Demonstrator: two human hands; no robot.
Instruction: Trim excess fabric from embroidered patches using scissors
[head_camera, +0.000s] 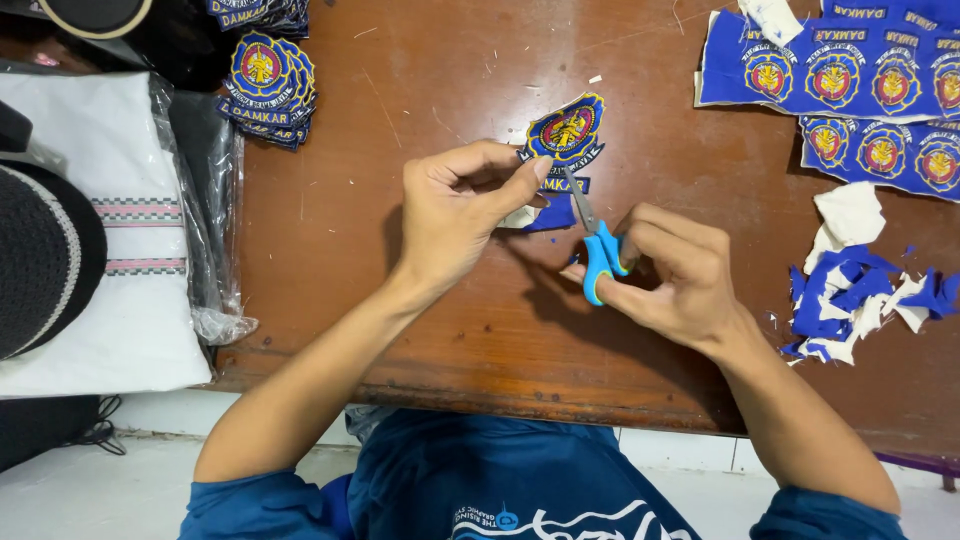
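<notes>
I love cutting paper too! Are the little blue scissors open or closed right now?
Cannot tell. The scissors sit in the right hand, their thin blades running up to the patch the left hand pinches.

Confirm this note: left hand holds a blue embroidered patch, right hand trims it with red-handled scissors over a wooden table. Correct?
Not quite. In the head view the scissors in the right hand have blue handles, not red. The left hand does hold the patch over the wooden table.
</notes>
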